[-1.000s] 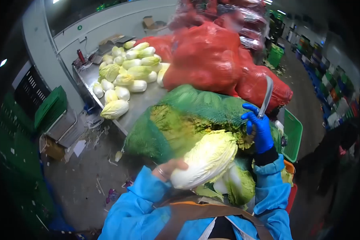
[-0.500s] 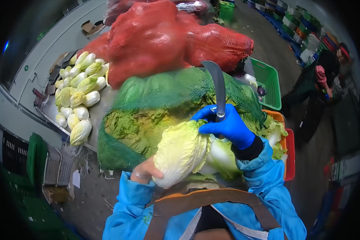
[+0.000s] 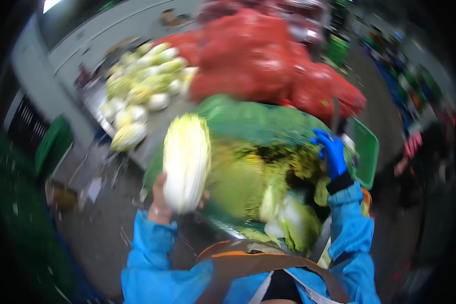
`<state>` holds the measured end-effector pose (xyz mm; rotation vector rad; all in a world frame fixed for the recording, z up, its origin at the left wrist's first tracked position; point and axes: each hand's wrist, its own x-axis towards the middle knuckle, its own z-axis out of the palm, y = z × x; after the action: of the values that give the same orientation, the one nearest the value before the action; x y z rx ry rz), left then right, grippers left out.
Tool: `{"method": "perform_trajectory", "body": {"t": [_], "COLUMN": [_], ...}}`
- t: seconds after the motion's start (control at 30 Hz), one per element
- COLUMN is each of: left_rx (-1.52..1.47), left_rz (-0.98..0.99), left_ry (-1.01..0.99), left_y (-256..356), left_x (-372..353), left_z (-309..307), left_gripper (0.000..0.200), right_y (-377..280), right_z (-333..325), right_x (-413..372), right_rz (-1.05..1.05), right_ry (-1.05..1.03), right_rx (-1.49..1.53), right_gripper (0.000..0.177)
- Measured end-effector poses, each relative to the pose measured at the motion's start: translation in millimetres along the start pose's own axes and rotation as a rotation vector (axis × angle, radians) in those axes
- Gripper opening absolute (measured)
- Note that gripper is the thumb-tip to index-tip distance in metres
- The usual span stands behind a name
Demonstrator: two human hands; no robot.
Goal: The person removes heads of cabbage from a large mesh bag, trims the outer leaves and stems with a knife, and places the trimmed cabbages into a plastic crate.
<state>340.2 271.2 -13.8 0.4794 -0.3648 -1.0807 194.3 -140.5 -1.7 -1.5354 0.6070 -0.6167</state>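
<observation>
My bare left hand (image 3: 160, 198) grips a pale napa cabbage (image 3: 187, 161) from below and behind, its white base down and yellow leaf tips up. In the blue glove, my right hand (image 3: 331, 154) is closed around a knife (image 3: 335, 115) whose curved blade points up, smeared by motion. Below and between my hands, a green mesh sack (image 3: 261, 121) lies split, showing leafy cabbages inside. One white-stemmed cabbage (image 3: 300, 223) rests at the sack's near side, close to my apron.
A pile of trimmed napa cabbages (image 3: 149, 81) covers the table's left part. Red mesh sacks (image 3: 243, 55) stand behind the green one. A green crate (image 3: 367, 154) is at the right, with a person (image 3: 415, 162) beyond it. Green crates (image 3: 53, 144) stand lower left.
The cabbage has moved left and up in my left hand and now stands upright. My right hand has moved right with the knife, away from the cabbage. The whole view has shifted.
</observation>
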Motion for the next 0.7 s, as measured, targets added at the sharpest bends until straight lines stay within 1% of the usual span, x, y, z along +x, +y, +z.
{"method": "perform_trajectory", "body": {"t": [0.03,0.07,0.1,0.13,0.2,0.23,0.27,0.33,0.4,0.47,0.53,0.57,0.6,0.63,0.67,0.7], "left_rx": [0.013,0.089,0.084,0.107,0.098,0.102,0.109,0.302,0.333,0.309,0.269,0.403,0.535,0.577,0.459,0.518], "left_rz": [0.085,0.174,0.197,0.209,0.234,0.240,0.248,0.146,0.061,0.000,0.152,0.250,0.461,0.563,0.667,0.812], "left_ry": [0.055,0.165,0.282,0.321,0.476,0.568,0.575,0.728,0.814,0.897,0.895,0.806,0.844,0.707,0.817,0.805], "left_y": [18,37,55,69,100,114,124,144,154,172,210,244,275,312,324,336], "left_x": [0,-3,-6,-8,-10,-10,-11,-11,-5,11,53,76,98,118,138,156], "left_z": [-5,-5,5,5,-10,-19,-29,-50,-77,-100,-120,-146,-151,-151,-131,-131], "left_gripper": [0.083,0.078,0.077,0.075,0.073,0.069,0.069,0.055,0.044,0.042,0.048,0.051,0.065,0.086,0.093,0.096], "right_y": [14,38,53,70,68,74,67,64,66,63,61,66,67,65,63,66], "right_z": [12,8,15,7,9,4,6,7,7,8,12,10,10,10,10,9], "right_x": [2,15,19,23,17,17,11,5,5,3,3,4,1,1,3,4], "right_rz": [0.058,0.094,0.115,0.164,0.184,0.159,0.164,0.158,0.148,0.143,0.179,0.162,0.157,0.168,0.177,0.189], "right_ry": [0.073,0.063,0.133,0.093,0.074,0.045,0.043,0.034,0.042,0.057,0.092,0.093,0.097,0.091,0.086,0.100], "right_rx": [0.061,0.022,-0.025,-0.099,-0.192,-0.156,-0.162,-0.165,-0.165,-0.168,-0.214,-0.193,-0.200,-0.193,-0.183,-0.183], "right_gripper": [0.024,0.023,0.023,0.024,0.026,0.027,0.028,0.028,0.029,0.029,0.029,0.029,0.029,0.029,0.029,0.029]}}
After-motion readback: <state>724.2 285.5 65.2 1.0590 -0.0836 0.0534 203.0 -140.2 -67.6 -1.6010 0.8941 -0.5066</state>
